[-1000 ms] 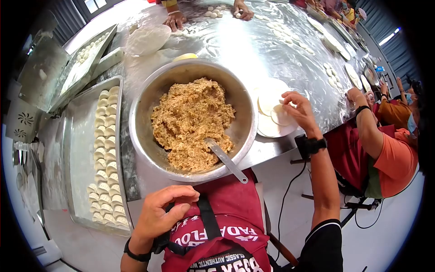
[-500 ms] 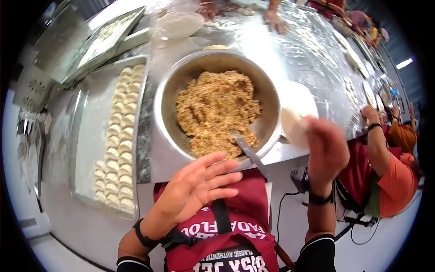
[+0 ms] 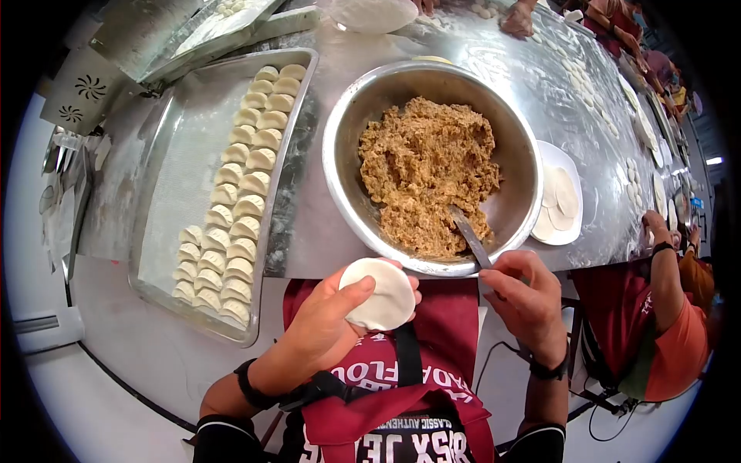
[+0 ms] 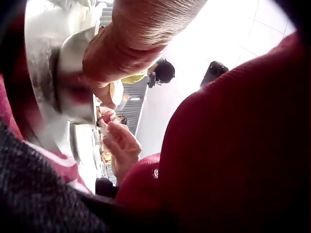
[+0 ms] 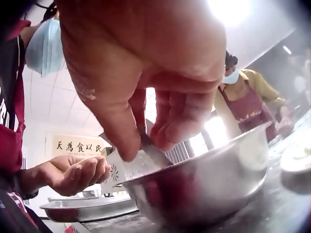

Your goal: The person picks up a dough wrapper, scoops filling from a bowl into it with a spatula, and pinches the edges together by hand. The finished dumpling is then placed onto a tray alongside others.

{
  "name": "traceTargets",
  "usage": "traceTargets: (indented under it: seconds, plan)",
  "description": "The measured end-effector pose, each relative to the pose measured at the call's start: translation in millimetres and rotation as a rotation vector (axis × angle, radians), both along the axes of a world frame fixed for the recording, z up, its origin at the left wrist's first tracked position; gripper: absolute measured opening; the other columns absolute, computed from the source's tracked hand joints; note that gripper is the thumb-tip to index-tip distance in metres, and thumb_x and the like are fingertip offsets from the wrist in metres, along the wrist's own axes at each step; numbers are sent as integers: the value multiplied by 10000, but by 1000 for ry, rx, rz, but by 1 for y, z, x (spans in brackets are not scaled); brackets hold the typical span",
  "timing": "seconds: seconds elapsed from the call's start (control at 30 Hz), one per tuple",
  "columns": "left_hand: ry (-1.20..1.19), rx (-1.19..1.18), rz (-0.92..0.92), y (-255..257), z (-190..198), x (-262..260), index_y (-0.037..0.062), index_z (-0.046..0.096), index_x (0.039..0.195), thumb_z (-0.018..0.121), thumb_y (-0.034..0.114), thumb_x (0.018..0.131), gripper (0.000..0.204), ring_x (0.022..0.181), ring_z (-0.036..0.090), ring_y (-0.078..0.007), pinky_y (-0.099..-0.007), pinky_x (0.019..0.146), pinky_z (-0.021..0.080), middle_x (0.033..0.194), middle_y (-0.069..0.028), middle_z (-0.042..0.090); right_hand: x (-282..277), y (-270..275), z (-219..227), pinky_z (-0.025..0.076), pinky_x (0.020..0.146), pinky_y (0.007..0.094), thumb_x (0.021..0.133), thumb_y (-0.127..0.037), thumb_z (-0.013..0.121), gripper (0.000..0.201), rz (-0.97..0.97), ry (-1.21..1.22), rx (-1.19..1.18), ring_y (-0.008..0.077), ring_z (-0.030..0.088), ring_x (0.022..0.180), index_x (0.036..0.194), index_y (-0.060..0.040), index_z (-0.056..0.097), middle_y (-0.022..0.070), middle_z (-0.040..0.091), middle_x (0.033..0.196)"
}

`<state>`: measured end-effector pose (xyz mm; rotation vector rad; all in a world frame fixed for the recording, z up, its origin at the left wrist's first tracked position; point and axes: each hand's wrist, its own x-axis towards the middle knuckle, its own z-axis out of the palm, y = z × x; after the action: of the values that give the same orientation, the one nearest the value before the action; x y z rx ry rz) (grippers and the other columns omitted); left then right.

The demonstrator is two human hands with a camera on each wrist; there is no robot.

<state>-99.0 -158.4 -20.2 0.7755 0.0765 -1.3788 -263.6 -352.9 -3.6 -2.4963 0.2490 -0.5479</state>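
Observation:
In the head view the left hand [image 3: 320,328] holds a round white dough wrapper [image 3: 380,295] across palm and fingers, its thumb on top. At the bowl's near right rim, the right hand [image 3: 532,305] pinches the handle end of a metal spatula [image 3: 469,235], whose other end is in the brown filling [image 3: 428,170]. A large steel bowl [image 3: 333,154] contains the filling. The right wrist view shows the right hand [image 5: 146,63] pinching the spatula [image 5: 154,148] over the bowl [image 5: 204,189], with the left hand [image 5: 73,174] beyond at left.
Left of the bowl lies a metal tray [image 3: 174,170] with rows of pleated dumplings [image 3: 258,160]. A white plate [image 3: 575,166] of wrappers [image 3: 566,194] stands right of the bowl. Other people work around the floured steel table [image 3: 478,58]; a seated person is at the right.
The right hand has brought a wrapper from the plate to the left hand and moved to the spatula. The left hand was empty and now holds the wrapper. The head view has shifted.

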Motion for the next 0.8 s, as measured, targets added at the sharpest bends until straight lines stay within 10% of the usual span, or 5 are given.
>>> traceTargets:
  seconds: [0.4, 0.8]
  plan:
    - [-17, 122, 71, 16, -47, -7, -1, 520, 1111, 534, 101, 890, 244, 989, 591, -197, -332, 883, 472, 1067, -115, 603, 41, -26, 7, 482, 639, 289, 699, 75, 645, 166, -55, -83, 74, 223, 600, 742, 845, 0, 615, 106, 612, 838]
    - [53, 145, 103, 5, -43, -4, 15, 515, 1100, 511, 98, 899, 218, 993, 587, -214, -366, 903, 462, 1038, -97, 604, 30, -29, -7, 476, 699, 267, 747, 85, 611, 118, -35, -134, 448, 198, 620, 785, 852, 34, 627, 125, 650, 852]
